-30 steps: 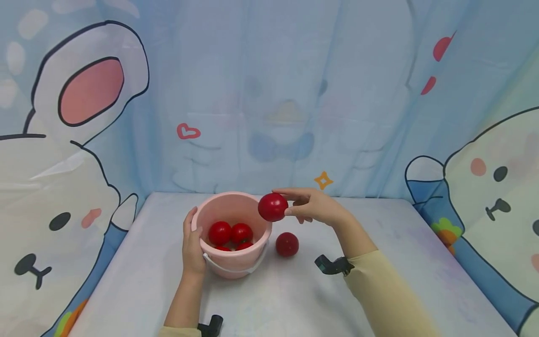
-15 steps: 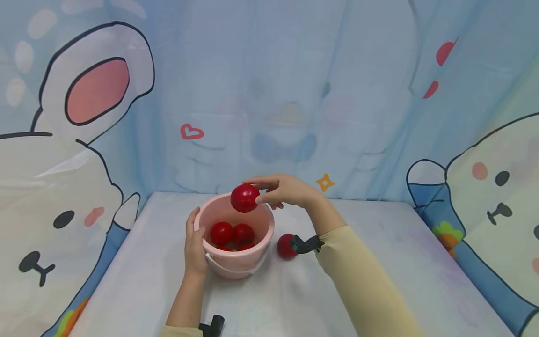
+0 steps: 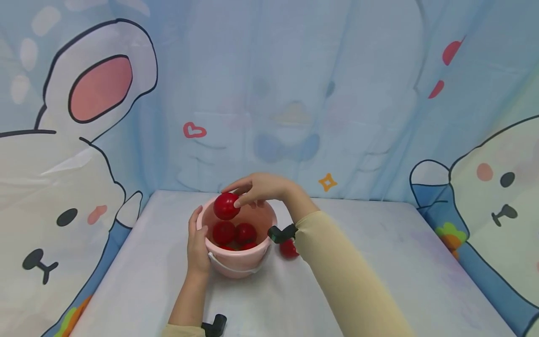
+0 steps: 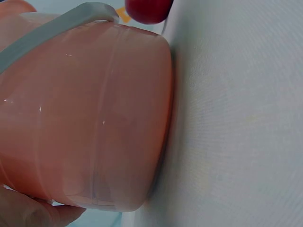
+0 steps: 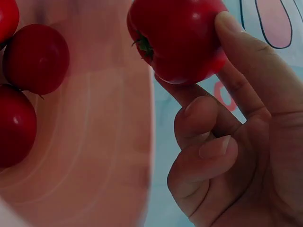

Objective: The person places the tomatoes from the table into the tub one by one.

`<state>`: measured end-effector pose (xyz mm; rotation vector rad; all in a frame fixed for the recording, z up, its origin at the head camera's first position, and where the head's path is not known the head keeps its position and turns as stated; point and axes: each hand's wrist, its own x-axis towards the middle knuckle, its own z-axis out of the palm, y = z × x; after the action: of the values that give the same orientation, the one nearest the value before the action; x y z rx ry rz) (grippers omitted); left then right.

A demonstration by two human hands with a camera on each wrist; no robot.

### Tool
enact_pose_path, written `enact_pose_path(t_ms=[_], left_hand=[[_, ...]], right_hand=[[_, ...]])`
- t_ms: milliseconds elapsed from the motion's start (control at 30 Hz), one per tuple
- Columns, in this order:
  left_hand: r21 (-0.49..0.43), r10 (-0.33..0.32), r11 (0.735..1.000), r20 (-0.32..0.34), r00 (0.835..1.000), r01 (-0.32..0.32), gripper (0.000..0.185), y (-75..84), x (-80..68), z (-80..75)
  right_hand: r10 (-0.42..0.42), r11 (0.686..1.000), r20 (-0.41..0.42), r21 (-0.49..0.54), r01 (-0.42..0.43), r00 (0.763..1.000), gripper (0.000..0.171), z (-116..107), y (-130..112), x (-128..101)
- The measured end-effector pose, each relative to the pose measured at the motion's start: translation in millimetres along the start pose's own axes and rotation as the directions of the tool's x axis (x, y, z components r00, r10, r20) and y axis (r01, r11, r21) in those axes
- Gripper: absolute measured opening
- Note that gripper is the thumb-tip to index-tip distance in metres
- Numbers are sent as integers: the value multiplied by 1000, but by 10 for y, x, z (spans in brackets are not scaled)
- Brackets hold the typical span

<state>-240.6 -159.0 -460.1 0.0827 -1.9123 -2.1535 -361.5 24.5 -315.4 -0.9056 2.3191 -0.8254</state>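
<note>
Carrying a tomato (image 3: 226, 206) leftward from beside the pink bucket (image 3: 238, 262), the right hand (image 3: 262, 188) now pinches it above the bucket's mouth. Left hand (image 3: 197, 243) stays gripping the rim. One loose tomato (image 3: 288, 248) remains just right of the bucket.

Bucket (image 3: 248, 255) pale pink plastic, its bail handle (image 3: 229, 267) white; in the left wrist view the wall shows salmon pink with faint rings. Tomato (image 3: 226, 206) pinched over the rim glossy red, with a dark green stem scar in the right wrist view. Tomatoes inside the bucket (image 3: 234, 232) the same red. Another red tomato (image 3: 288, 248) on the tabletop (image 3: 379, 262), which is whitish with a faint lilac tint. Sleeve (image 3: 337, 271) pale yellow. Backdrop (image 3: 269, 93) light blue, printed with white cartoon rabbits outlined in black, pink inner ears, a red heart (image 3: 194, 130), an orange star (image 3: 327, 182).
</note>
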Motion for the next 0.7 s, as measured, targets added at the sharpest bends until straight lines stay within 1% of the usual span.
enact_pose_path(t_ms=[200, 367, 567, 700], left_hand=[[-12, 6, 1000, 5, 1000, -5, 56, -15, -1, -12], [-12, 17, 1000, 6, 1000, -17, 56, -16, 2, -6], [12, 20, 1000, 5, 1000, -20, 57, -15, 5, -6], [27, 17, 999, -2, 1000, -17, 58, -20, 14, -12]], right_hand=[[28, 998, 71, -59, -24, 997, 48, 86, -40, 170], [56, 992, 118, -122, -41, 991, 48, 183, -91, 259], [133, 987, 167, -112, -115, 977, 44, 284, -124, 323], [157, 986, 189, -94, -141, 969, 43, 315, -129, 359]])
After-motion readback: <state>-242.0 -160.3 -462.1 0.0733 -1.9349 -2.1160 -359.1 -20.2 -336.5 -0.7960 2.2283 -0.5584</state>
